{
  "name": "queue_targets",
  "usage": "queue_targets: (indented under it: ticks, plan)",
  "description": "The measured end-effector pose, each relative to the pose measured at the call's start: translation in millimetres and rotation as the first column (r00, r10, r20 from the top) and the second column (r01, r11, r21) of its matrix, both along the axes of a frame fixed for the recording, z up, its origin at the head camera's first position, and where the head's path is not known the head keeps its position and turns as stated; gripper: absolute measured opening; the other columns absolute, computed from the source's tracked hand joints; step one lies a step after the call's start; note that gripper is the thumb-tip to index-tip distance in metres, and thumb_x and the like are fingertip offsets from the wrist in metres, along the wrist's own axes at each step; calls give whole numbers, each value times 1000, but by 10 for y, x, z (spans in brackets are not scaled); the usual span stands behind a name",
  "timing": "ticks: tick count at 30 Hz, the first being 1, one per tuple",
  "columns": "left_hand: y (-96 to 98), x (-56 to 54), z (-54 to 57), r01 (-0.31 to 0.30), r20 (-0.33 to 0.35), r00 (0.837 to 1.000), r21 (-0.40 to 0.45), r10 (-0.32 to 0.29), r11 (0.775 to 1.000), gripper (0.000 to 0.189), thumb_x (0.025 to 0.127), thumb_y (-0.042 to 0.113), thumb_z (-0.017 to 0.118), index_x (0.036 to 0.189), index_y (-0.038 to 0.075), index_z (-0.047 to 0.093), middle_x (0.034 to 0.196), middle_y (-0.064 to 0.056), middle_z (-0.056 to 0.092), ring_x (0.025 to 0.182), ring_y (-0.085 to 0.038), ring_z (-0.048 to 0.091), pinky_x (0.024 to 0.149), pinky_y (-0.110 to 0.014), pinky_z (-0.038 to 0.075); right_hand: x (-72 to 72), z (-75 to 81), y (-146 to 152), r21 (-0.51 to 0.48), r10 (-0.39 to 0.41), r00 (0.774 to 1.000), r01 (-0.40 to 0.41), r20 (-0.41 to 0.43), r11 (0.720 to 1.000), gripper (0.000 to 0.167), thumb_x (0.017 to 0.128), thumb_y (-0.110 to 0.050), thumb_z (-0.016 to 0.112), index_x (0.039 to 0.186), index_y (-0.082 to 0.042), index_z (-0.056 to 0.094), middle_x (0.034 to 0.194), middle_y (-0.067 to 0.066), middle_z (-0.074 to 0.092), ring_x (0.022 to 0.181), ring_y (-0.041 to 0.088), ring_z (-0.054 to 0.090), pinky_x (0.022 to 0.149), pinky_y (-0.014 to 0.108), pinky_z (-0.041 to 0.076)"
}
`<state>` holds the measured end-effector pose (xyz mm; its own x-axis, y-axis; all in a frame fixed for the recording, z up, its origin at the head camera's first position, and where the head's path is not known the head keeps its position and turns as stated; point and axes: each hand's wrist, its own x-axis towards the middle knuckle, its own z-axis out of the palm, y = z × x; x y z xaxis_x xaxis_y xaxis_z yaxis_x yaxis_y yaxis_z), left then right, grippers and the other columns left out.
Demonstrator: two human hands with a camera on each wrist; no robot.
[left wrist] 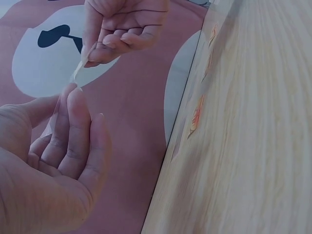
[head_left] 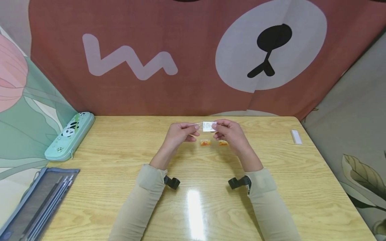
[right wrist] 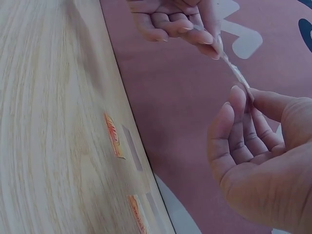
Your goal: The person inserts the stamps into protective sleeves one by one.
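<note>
Several pencil-like sticks (head_left: 51, 204) are lying in a blue-edged mesh pouch (head_left: 39, 190) at the left of a wood-grain table (head_left: 120, 144), where a mint-green panda pencil case (head_left: 70, 137) is resting just behind. Nearer the middle, a person's left hand (head_left: 181, 133) is pinching the clear end of a small white printed packet (head_left: 207, 126) between thumb and fingers, holding it above the tabletop. Two orange-and-yellow labelled pieces (head_left: 205, 142) are lying below, the second being partly covered by the right hand (head_left: 231, 132), whose thumb and fingers are grasping the packet's white end. Farther right, a white block (head_left: 296, 137) is sitting near the table's edge.
</note>
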<state>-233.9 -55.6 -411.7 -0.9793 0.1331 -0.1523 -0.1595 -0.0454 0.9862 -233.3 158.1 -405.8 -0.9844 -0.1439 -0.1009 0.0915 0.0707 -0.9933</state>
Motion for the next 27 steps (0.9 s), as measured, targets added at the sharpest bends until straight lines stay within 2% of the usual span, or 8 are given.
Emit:
queue_targets:
  ticks: [5, 10, 14, 19, 23, 27]
  plan:
    - [4, 0, -5, 10, -9, 1000, -26, -10, 1000, 23, 92, 17, 76, 106, -2, 75, 73, -1, 74, 59, -11, 70, 69, -29, 65, -15, -4, 12, -19, 4, 1000, -4, 9, 1000, 27, 100, -18, 65, 117, 3, 61, 87, -2, 66, 67, 9, 65, 67, 22, 61]
    - [6, 3, -1, 6, -15, 1000, -14, -6, 1000, 23, 92, 16, 76, 107, -2, 75, 73, -1, 74, 60, -12, 70, 68, -29, 65, -15, -9, 11, -18, -1, 1000, 2, 9, 1000, 27, 100, -16, 65, 116, 5, 61, 86, 1, 64, 66, 9, 65, 68, 24, 62]
    - [3, 0, -7, 3, -38, 999, -45, -4, 999, 24, 92, 16, 76, 110, 0, 76, 80, -6, 77, 66, -16, 72, 69, -30, 65, -16, -8, 12, -17, 3, 1000, -3, 13, 1000, 27, 100, -16, 65, 116, 5, 61, 83, -2, 65, 66, 8, 65, 68, 24, 61]
    - [9, 8, 1, -4, -97, 995, -119, -8, 993, 22, 94, 17, 73, 111, 3, 76, 95, -13, 78, 72, -14, 73, 79, -41, 66, -17, -4, 9, -14, 23, 1000, -23, 9, 1000, 25, 99, -12, 64, 117, 6, 60, 82, -5, 68, 66, 8, 65, 68, 24, 61]
    - [9, 10, -4, -16, -126, 992, -139, -2, 990, 16, 96, 16, 71, 108, 7, 76, 100, -13, 77, 73, -16, 73, 86, -52, 63, -22, -18, 6, 11, 30, 999, -30, 14, 999, 26, 98, -9, 64, 117, 6, 59, 81, -5, 69, 65, 8, 65, 68, 25, 61]
    - [8, 14, -6, -9, -137, 991, -148, -12, 989, 15, 95, 14, 72, 109, 10, 75, 103, -14, 77, 68, -17, 72, 86, -55, 62, -26, -29, 1, 42, 43, 999, -43, 15, 998, 27, 98, -11, 64, 118, 6, 60, 84, -5, 68, 67, 8, 65, 71, 28, 62]
